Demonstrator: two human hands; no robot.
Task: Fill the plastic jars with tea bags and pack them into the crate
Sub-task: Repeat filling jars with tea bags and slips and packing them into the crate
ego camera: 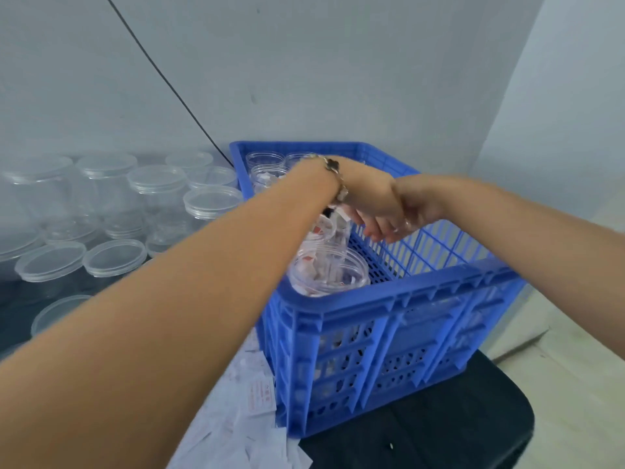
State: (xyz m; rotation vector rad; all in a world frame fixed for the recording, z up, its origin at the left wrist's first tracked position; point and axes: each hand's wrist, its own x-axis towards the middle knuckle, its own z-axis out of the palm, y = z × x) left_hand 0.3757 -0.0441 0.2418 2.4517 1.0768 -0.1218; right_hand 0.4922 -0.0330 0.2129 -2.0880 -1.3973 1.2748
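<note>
A blue plastic crate (pixel 406 294) stands on the dark table. Along its left side stand clear jars filled with tea bags: one at the front (pixel 329 272), one behind it (pixel 321 230), and more at the back (pixel 263 160). The right part of the crate floor is bare. My left hand (pixel 370 201), with a bracelet at the wrist, reaches over the middle of the crate, just above the second jar. My right hand (pixel 414 209) meets it from the right. The fingers of both hang down blurred, with nothing visible held between them.
Several empty clear jars with lids (pixel 155 184) fill the table left of the crate, with loose lids (pixel 115 257) in front. A heap of white tea bags (pixel 252 401) lies at the crate's near left corner. A black cable (pixel 162 72) runs down the wall.
</note>
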